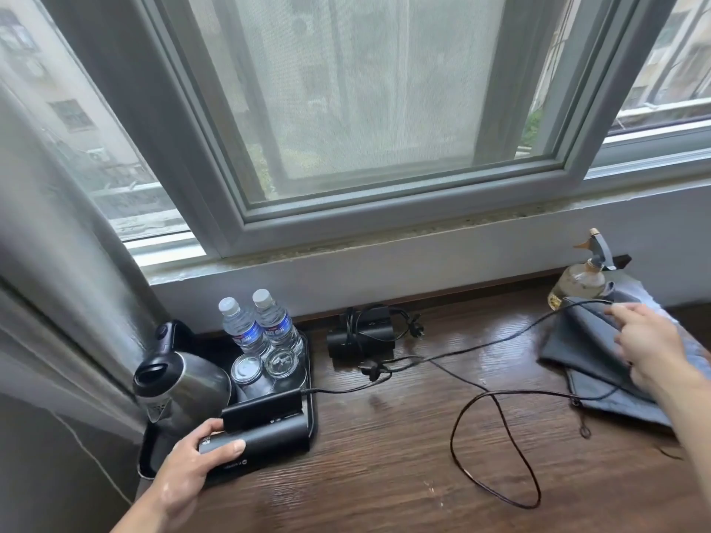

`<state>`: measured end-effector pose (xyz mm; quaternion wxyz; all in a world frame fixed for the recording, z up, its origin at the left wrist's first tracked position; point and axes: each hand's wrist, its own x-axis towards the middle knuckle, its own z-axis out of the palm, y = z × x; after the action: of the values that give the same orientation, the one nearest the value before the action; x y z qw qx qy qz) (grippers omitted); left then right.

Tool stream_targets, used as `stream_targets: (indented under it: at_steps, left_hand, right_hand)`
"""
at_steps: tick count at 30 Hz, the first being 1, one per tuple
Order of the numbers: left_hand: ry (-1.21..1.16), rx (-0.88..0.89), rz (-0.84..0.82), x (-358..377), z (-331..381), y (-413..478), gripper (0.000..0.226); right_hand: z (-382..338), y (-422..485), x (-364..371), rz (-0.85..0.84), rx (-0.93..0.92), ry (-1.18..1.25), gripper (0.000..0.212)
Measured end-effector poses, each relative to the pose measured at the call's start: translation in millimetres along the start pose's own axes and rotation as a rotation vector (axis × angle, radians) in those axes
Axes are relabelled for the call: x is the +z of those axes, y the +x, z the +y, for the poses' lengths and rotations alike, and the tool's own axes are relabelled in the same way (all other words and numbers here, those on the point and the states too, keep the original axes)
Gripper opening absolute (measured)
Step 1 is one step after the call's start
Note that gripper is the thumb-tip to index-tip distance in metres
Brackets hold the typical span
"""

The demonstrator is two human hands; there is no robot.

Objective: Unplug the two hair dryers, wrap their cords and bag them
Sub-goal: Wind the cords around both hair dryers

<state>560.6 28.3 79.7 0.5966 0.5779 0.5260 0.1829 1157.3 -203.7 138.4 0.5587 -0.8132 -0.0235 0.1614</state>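
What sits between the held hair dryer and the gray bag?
Head view: just a black cord, looping loose over the wooden desk between hair dryer and gray bag.

window [346, 90] — grey frame, daylight | curtain [50, 263] left | dark wood desk [384, 475] — white wall [423, 259]

At front left, gripped at the barrel end by the left hand [192, 463]: a black hair dryer [269, 436], handle folded along the body, its cord [454, 430] looping loosely over the bench [384, 455] and running straight up to the right hand [646, 352], plug [371, 370] lying free. At the back by the wall: a second hair dryer [359, 340], black, folded, own lead wound round it. Far right, flat under the right hand: a grey drawstring bag [577, 340].
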Motion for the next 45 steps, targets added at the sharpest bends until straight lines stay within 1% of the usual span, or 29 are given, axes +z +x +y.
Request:
stream_targets:
  at_steps: [2, 3, 4, 5, 6, 7, 9, 11, 14, 18, 20, 22, 23, 24, 27, 29, 31, 33, 34, 35, 36, 38, 39, 40, 42, 43, 45]
  left_hand:
    - [0.011, -0.023, -0.001, -0.8, -1.3, -3.7, 0.093]
    - [0.014, -0.042, -0.01, -0.7, -1.8, -5.4, 0.092]
    - [0.02, -0.053, -0.01, 0.5, -3.8, -5.2, 0.09]
    - [0.036, -0.067, -0.008, 3.0, -4.3, -6.9, 0.087]
    - [0.048, -0.075, 0.001, 5.9, -4.5, -8.1, 0.087]
    - [0.059, -0.08, -0.003, 8.0, -5.8, -9.2, 0.088]
    - [0.094, -0.111, 0.004, 11.3, -9.7, -9.3, 0.091]
    - [0.128, -0.151, -0.018, 17.5, -10.7, -12.6, 0.084]
    - [0.175, -0.165, -0.016, 24.0, -16.3, -15.6, 0.082]
    - [0.191, -0.172, -0.053, 38.2, -19.2, -20.5, 0.079]
    - [0.202, -0.136, -0.041, 49.8, -17.9, -19.4, 0.082]
    - [0.196, -0.1, -0.049, 60.8, -15.2, -21.3, 0.071]
    - [0.186, -0.098, -0.049, 65.0, -15.3, -20.3, 0.066]
    - [0.183, -0.098, -0.054, 67.0, -15.5, -19.2, 0.067]
    - [0.194, -0.087, -0.058, 67.9, -25.0, -15.5, 0.09]
    - [0.199, -0.116, -0.076, 64.6, -30.7, -14.7, 0.096]
    - [0.224, -0.14, -0.111, 64.5, -31.6, -13.2, 0.099]
    - [0.258, -0.15, -0.117, 67.4, -30.2, -11.6, 0.093]
    - [0.277, -0.151, -0.111, 69.6, -28.9, -11.1, 0.088]
    - [0.289, -0.146, -0.105, 71.8, -27.8, -9.9, 0.084]
    - [0.301, -0.147, -0.101, 74.6, -26.2, -9.3, 0.08]
    - [0.289, -0.147, -0.101, 78.8, -24.3, -8.6, 0.076]
    - [0.285, -0.149, -0.104, 79.8, -24.3, -8.4, 0.076]
    - [0.285, -0.148, -0.109, 81.8, -23.5, -8.4, 0.08]
    - [0.276, -0.133, -0.112, 81.9, -25.4, -7.9, 0.093]
    - [0.272, -0.13, -0.111, 82.7, -26.2, -7.4, 0.094]
    - [0.273, -0.137, -0.119, 83.6, -28.5, -6.6, 0.086]
  right_hand:
    - [17.7, 11.3, -10.1, 0.084, 0.021, -0.103, 0.012]
    - [34.3, 22.0, -15.2, 0.089, 0.032, -0.184, 0.014]
    - [70.5, 57.5, -24.1, 0.07, 0.055, -0.265, 0.026]
    - [99.4, 85.8, -32.1, 0.068, 0.056, -0.342, 0.042]
    - [120.0, 103.7, -36.2, 0.089, 0.07, -0.441, 0.053]
    - [128.9, 108.6, -35.5, 0.105, 0.091, -0.533, 0.054]
    - [116.2, 79.1, -25.1, 0.074, 0.089, -0.684, 0.036]
    - [89.7, 33.9, -9.7, 0.032, 0.048, -0.776, 0.024]
    - [92.9, 17.9, 1.5, -0.054, -0.068, -0.903, 0.021]
    - [108.0, 9.1, 15.5, -0.197, -0.125, -1.114, 0.027]
    - [109.5, 2.3, 23.8, -0.269, -0.167, -1.198, 0.018]
    - [109.0, -6.0, 37.8, -0.328, -0.22, -1.244, 0.021]
    - [107.4, -13.3, 47.0, -0.344, -0.276, -1.247, 0.023]
    - [106.9, -22.1, 57.0, -0.351, -0.342, -1.239, 0.025]
    - [110.4, -55.8, 85.7, -0.319, -0.51, -1.241, 0.028]
    - [113.7, -74.4, 103.0, -0.367, -0.515, -1.271, 0.034]
    - [116.7, -81.5, 114.3, -0.472, -0.456, -1.296, 0.046]
    - [120.8, -78.1, 118.2, -0.555, -0.387, -1.344, 0.055]
    - [121.8, -76.9, 119.3, -0.574, -0.356, -1.373, 0.056]
    - [121.6, -76.9, 120.5, -0.57, -0.345, -1.393, 0.055]
    - [119.3, -79.4, 121.9, -0.547, -0.377, -1.407, 0.051]
    - [111.8, -91.9, 127.8, -0.501, -0.593, -1.36, 0.035]
    - [108.1, -101.7, 132.9, -0.516, -0.695, -1.291, 0.028]
    - [104.2, -113.7, 138.6, -0.57, -0.745, -1.222, 0.024]
    - [103.8, -139.7, 151.5, -0.723, -0.755, -1.161, 0.024]
    - [108.0, -150.3, 158.3, -0.786, -0.744, -1.177, 0.026]
    - [118.3, -163.9, 168.7, -0.83, -0.704, -1.26, 0.027]
